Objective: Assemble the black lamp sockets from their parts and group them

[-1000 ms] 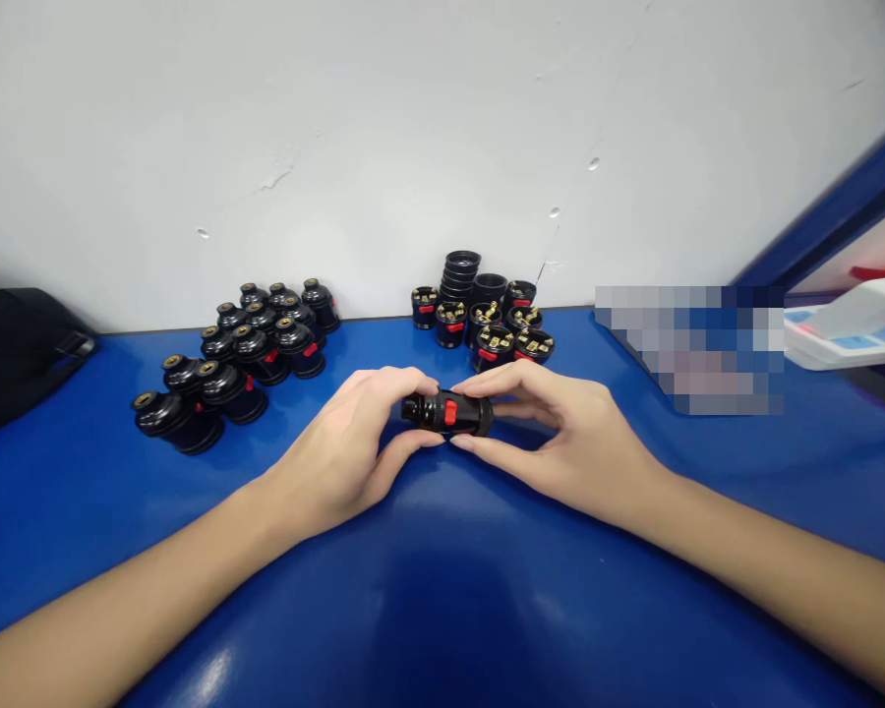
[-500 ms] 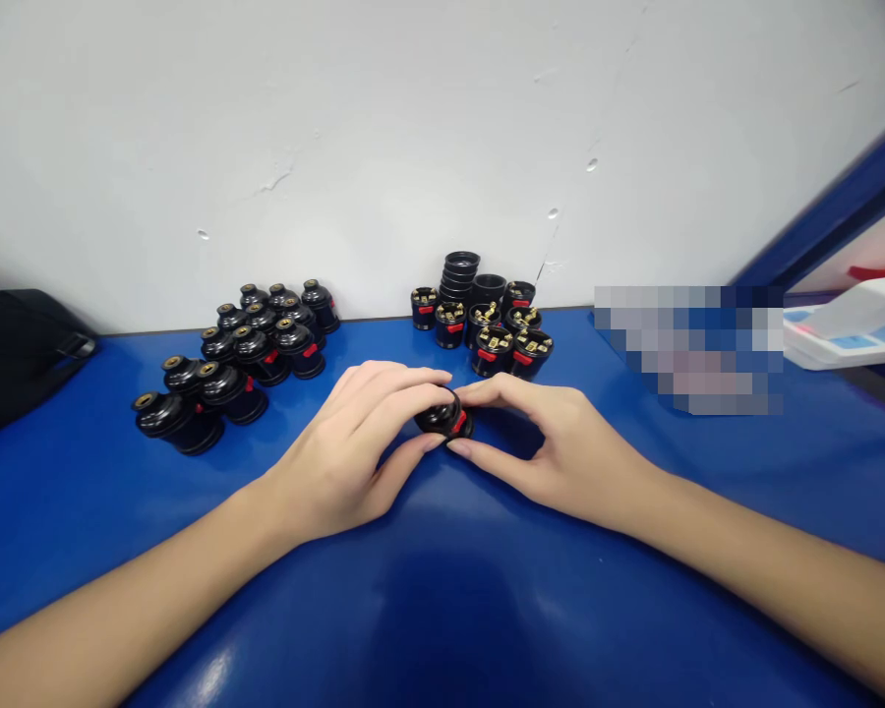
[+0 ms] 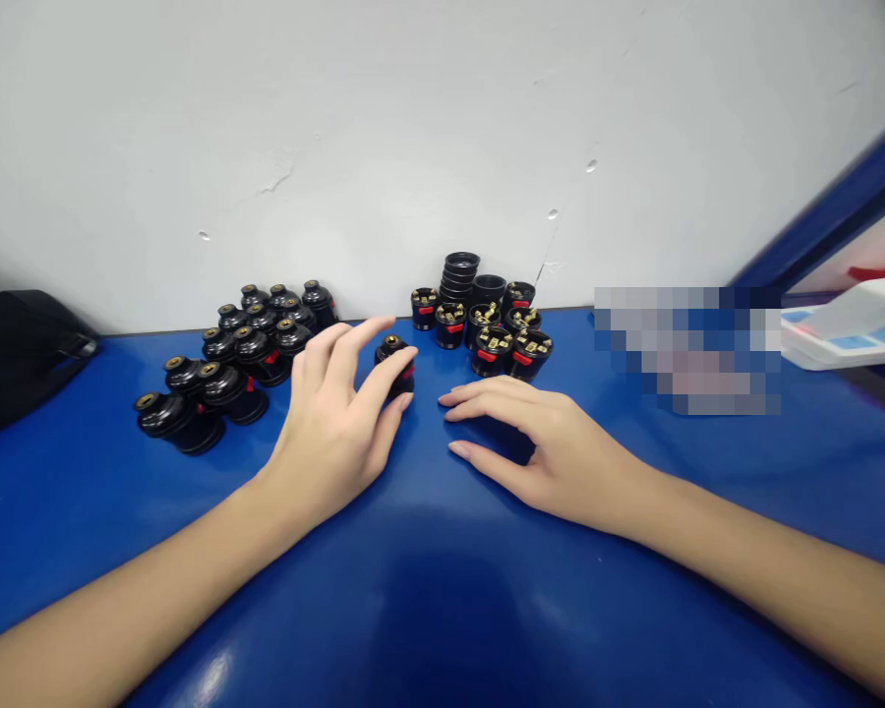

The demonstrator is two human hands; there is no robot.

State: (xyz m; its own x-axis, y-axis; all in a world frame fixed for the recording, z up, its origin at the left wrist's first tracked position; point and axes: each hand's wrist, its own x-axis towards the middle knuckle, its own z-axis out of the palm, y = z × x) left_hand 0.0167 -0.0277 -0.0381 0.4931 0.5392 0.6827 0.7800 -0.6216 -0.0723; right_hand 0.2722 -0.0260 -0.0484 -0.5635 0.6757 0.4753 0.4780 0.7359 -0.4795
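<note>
Since a moment ago the right hand (image 3: 560, 447) has let go, fingers loosely spread at centre frame. The left hand (image 3: 331, 423) alone pinches the lamp socket (image 3: 394, 362) (upright now), carried toward the finished sockets (image 3: 228, 379) at left; loose parts (image 3: 487, 324) wait farther back.

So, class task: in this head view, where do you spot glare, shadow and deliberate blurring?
Head view: soft glare patch on the blue table at lower left; a dark shadow near its middle front; a pixelated block at right; hands and lamp holder sharp.

White wall (image 3: 413, 118) w/ scuffs, blue tabletop (image 3: 442, 590) — glossy, lit.
</note>
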